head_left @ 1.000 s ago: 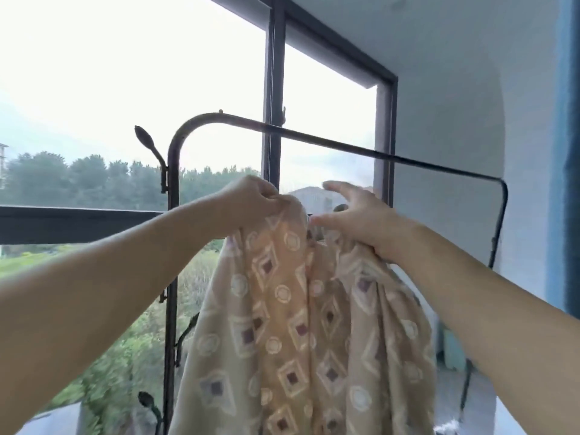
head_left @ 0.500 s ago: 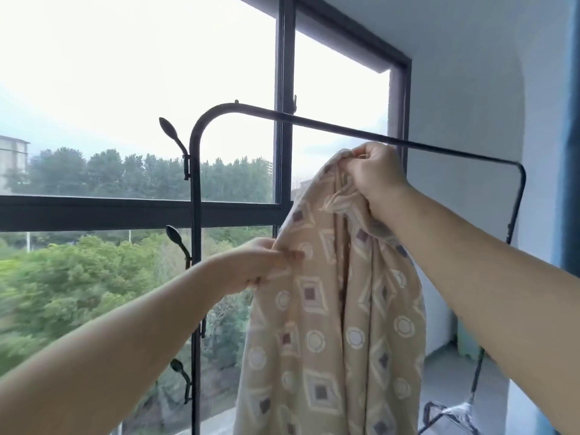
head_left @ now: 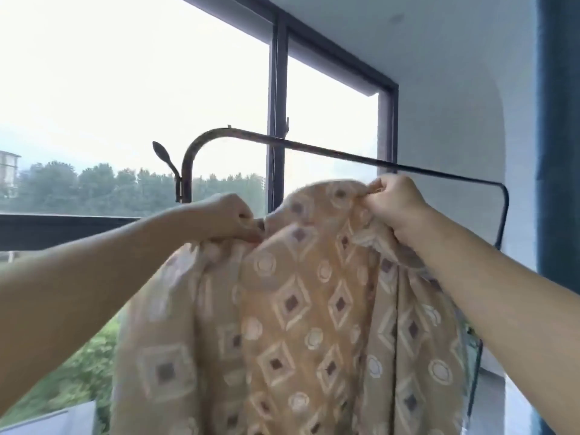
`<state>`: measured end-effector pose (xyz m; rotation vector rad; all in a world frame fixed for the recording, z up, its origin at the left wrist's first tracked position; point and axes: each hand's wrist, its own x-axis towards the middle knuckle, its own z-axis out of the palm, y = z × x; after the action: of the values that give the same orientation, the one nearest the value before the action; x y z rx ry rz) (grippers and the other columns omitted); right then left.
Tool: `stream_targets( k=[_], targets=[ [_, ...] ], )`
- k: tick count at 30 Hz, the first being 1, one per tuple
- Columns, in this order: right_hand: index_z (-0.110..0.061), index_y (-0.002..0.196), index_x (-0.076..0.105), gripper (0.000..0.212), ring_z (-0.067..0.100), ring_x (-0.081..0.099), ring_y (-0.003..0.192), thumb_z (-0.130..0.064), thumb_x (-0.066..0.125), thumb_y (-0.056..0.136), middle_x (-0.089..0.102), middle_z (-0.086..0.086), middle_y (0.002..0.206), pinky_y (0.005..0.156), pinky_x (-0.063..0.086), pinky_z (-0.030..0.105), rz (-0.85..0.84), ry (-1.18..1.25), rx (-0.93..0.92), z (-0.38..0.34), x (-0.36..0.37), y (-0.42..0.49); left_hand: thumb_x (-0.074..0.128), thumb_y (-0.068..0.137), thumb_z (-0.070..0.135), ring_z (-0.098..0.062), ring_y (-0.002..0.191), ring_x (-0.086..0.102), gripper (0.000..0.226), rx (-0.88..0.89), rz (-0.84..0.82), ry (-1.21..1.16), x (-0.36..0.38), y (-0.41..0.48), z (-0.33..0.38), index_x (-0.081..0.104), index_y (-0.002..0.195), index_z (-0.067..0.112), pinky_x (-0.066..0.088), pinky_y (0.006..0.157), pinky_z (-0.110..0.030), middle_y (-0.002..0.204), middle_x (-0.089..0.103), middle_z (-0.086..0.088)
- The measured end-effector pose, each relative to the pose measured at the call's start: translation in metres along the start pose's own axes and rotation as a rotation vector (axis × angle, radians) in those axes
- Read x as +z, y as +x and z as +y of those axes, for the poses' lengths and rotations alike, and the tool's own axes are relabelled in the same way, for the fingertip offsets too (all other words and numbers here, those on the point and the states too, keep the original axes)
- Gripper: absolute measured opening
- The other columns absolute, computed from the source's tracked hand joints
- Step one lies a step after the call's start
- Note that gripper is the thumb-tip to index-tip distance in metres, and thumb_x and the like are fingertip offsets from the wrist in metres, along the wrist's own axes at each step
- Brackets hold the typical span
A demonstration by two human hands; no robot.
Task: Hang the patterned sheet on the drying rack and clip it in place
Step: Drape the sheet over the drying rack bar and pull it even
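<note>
Head view: left hand (head_left: 230,219) and right hand (head_left: 394,204) grip the patterned sheet (head_left: 298,309), seemingly just below the drying rack's top bar (head_left: 329,152); next, lift it over.

My sheet (head_left: 298,309) is tan-orange, covered all over in cream-outlined diamonds, each with a small brown-purple square at its centre, and cream rings between them. At twelve o'clock I see the rack (head_left: 314,149) in dark, near-black metal, like the window frame (head_left: 277,73). At three o'clock the curtain (head_left: 558,120) is deep blue and the wall (head_left: 455,152) is pale. At nine o'clock the trees (head_left: 94,189) are green.
</note>
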<state>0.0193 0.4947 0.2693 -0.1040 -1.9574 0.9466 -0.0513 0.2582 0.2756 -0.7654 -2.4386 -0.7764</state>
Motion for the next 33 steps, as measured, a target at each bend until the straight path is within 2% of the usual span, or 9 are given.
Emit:
stream_targets(
  k=[3,6,9,11,13,22,24,30,33],
  targets=[
    [-0.015,0.099,0.059,0.021,0.012,0.054,0.074,-0.001,0.058,0.083,0.057,0.004,0.097,0.052,0.04,0.019,-0.082,0.06,0.042,-0.002,-0.001,-0.008,0.07,0.076,0.043,-0.011,0.044,0.034,0.041,-0.109,0.101,-0.136,-0.003,0.002,-0.016,0.05,0.056,0.013,0.03,0.042,-0.02,0.049,0.039,0.002],
    [-0.027,0.126,0.049,0.049,0.008,0.054,0.08,-0.013,0.068,0.082,0.05,-0.003,0.097,0.055,0.047,0.018,-0.476,0.196,0.028,-0.02,0.008,-0.024,0.072,0.076,0.036,-0.009,0.043,0.038,0.031,-0.076,0.039,-0.16,-0.004,0.001,0.008,0.059,0.063,0.012,0.032,0.035,-0.017,0.05,0.045,0.002],
    [-0.025,0.108,0.057,0.029,0.013,0.06,0.082,-0.016,0.068,0.083,0.057,0.0,0.095,0.067,0.057,0.027,-0.724,0.159,-0.005,-0.032,0.029,-0.035,0.072,0.078,0.028,-0.009,0.049,0.041,0.02,0.034,-0.049,-0.154,0.005,0.001,0.039,0.063,0.066,0.014,0.034,0.042,-0.017,0.058,0.05,0.001],
    [-0.013,0.091,0.063,0.006,0.02,0.063,0.077,-0.017,0.063,0.087,0.064,0.008,0.089,0.076,0.055,0.035,-0.651,0.218,0.022,-0.031,0.04,-0.036,0.073,0.077,0.028,-0.01,0.052,0.042,0.019,0.086,-0.032,-0.147,0.001,-0.003,0.048,0.062,0.066,0.016,0.035,0.046,-0.019,0.062,0.051,0.001],
    [-0.004,0.089,0.065,0.016,0.024,0.062,0.076,-0.019,0.063,0.088,0.065,0.014,0.086,0.075,0.054,0.038,-0.495,0.289,0.051,-0.026,0.048,-0.033,0.073,0.076,0.026,-0.012,0.06,0.049,0.015,0.074,-0.033,-0.19,0.002,-0.007,0.044,0.063,0.073,0.016,0.044,0.051,-0.021,0.073,0.057,-0.002],
    [-0.012,0.073,0.057,0.017,0.019,0.051,0.067,-0.008,0.05,0.088,0.054,0.005,0.069,0.056,0.041,0.027,0.013,0.353,-0.007,-0.026,0.031,-0.01,0.056,0.093,0.025,-0.02,0.073,0.064,0.016,-0.43,-0.502,-0.629,0.108,-0.062,-0.045,0.062,0.1,0.012,0.053,0.059,-0.028,0.089,0.066,-0.007],
    [-0.015,0.069,0.054,0.021,0.019,0.05,0.066,-0.01,0.05,0.089,0.052,0.001,0.066,0.055,0.039,0.026,0.041,0.337,-0.009,-0.024,0.026,-0.006,0.051,0.095,0.027,-0.017,0.067,0.059,0.024,-0.481,-0.393,-0.672,0.106,-0.056,-0.049,0.061,0.105,0.008,0.046,0.051,-0.024,0.085,0.064,-0.007],
    [-0.017,0.063,0.049,0.025,0.022,0.052,0.069,-0.032,0.057,0.082,0.053,0.009,0.069,0.061,0.037,0.032,0.122,0.342,0.025,-0.001,0.012,0.002,0.048,0.092,0.021,-0.015,0.057,0.047,0.024,-0.078,0.664,-0.578,-0.031,0.006,-0.001,0.052,0.068,0.018,0.037,0.05,-0.025,0.067,0.051,-0.001],
    [-0.015,0.064,0.05,0.023,0.022,0.054,0.07,-0.027,0.058,0.082,0.054,0.008,0.068,0.062,0.04,0.034,0.042,0.275,0.019,0.006,0.016,0.0,0.045,0.092,0.018,-0.018,0.072,0.055,0.023,0.015,0.355,-0.092,-0.015,0.007,0.01,0.059,0.075,0.015,0.041,0.058,-0.026,0.076,0.058,-0.004]
  ],
)
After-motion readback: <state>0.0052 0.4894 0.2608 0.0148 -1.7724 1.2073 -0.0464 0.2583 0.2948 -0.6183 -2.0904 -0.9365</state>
